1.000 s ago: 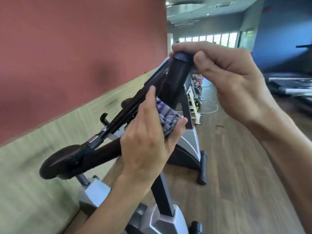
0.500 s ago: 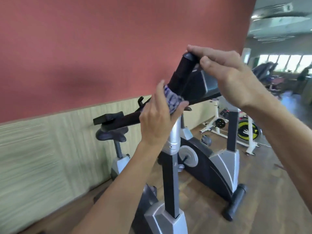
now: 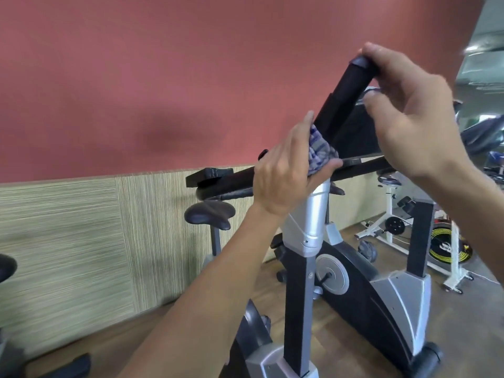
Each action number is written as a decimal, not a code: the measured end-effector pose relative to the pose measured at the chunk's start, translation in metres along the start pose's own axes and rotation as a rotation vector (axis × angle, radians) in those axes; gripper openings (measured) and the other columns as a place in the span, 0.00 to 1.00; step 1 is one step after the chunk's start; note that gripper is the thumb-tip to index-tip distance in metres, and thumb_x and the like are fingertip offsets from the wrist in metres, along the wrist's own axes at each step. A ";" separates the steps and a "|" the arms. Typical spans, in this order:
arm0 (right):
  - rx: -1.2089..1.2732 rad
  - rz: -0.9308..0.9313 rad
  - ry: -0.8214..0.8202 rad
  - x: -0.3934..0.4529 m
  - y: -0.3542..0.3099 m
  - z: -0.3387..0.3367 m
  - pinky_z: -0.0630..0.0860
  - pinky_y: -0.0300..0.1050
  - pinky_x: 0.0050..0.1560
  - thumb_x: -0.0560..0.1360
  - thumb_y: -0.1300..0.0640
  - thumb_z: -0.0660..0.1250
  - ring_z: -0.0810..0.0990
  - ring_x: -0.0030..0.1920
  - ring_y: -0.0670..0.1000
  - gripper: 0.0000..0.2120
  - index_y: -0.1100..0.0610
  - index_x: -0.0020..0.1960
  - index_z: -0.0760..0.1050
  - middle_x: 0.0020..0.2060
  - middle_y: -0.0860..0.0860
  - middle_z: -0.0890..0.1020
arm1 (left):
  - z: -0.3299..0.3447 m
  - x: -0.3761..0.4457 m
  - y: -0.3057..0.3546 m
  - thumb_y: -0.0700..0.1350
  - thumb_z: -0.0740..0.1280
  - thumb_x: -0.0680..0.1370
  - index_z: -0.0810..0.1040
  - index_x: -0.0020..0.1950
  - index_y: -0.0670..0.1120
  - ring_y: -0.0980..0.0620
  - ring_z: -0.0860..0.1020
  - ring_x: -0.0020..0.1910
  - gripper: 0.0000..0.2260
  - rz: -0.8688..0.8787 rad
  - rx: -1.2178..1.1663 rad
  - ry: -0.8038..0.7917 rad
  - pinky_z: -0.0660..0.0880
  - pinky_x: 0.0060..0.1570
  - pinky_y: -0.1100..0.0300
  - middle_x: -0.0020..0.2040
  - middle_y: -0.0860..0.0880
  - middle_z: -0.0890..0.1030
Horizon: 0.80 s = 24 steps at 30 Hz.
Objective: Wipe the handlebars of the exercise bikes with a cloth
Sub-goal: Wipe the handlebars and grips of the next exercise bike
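Black foam on the handlebar grip point(image 3: 345, 96), and it angles up to the right with both hands on it. Left hand point(image 3: 286, 175) is clamped low on the grip, a blue-and-white checked cloth point(image 3: 319, 151) bunched between palm and foam, thumb tucked under at the right. Right hand point(image 3: 409, 115) caps the top end, fingertips curled over the rounded tip and thumb pressing the side, closed on the bar itself with nothing else visibly in it. Below them runs the dark crossbar point(image 3: 226, 184) and the silver post point(image 3: 313, 214) of the near exercise bike point(image 3: 297, 317).

No brand or lettering can be read anywhere; the yellow-and-black flywheel point(image 3: 447, 248) on the white bike point(image 3: 390, 219) at far right carries a mark, but it is too blurred to make out (same for the round silver disc on the crank).

Against the frame 0.5 s ago: the view has swung slightly left, so the red wall point(image 3: 163, 77) fills even more of the top and the windows have dropped out at right. The left hand and cloth sit at much the same spot on the grip, and the right hand still covers the tip. A saddle point(image 3: 210, 214) of the bike behind shows clearer now, left of the left wrist, in front of the striped wall panel point(image 3: 68, 241).
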State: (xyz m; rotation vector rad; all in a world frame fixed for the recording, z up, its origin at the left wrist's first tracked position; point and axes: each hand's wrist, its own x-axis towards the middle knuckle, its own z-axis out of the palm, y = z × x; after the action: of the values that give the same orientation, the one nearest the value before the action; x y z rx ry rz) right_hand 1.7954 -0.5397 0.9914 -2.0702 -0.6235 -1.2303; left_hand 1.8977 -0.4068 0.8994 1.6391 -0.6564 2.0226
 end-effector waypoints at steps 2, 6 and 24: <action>-0.050 -0.024 0.031 -0.002 0.001 0.006 0.73 0.52 0.66 0.79 0.62 0.58 0.78 0.61 0.59 0.26 0.55 0.77 0.68 0.65 0.54 0.80 | 0.005 -0.016 -0.019 0.66 0.55 0.80 0.72 0.69 0.36 0.52 0.85 0.42 0.35 0.091 0.034 0.037 0.79 0.39 0.61 0.54 0.45 0.86; -0.530 -0.299 0.069 -0.014 0.003 0.036 0.53 0.58 0.81 0.77 0.59 0.59 0.60 0.80 0.56 0.27 0.62 0.76 0.67 0.78 0.57 0.66 | 0.010 -0.047 -0.068 0.67 0.57 0.80 0.70 0.70 0.34 0.47 0.84 0.56 0.36 0.235 0.050 0.040 0.78 0.57 0.59 0.62 0.40 0.83; -1.273 -0.435 0.155 -0.049 0.019 0.136 0.59 0.55 0.76 0.77 0.50 0.47 0.76 0.47 0.61 0.22 0.61 0.37 0.74 0.40 0.60 0.80 | 0.029 -0.105 -0.135 0.62 0.60 0.83 0.76 0.69 0.36 0.41 0.76 0.70 0.31 0.246 0.040 0.258 0.70 0.72 0.46 0.70 0.38 0.77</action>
State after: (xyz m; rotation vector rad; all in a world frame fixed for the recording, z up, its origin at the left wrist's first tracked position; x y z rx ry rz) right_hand 1.8665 -0.4571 0.8940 -2.8173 -0.1739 -2.4419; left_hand 2.0227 -0.3242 0.8126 1.3385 -0.7565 2.3845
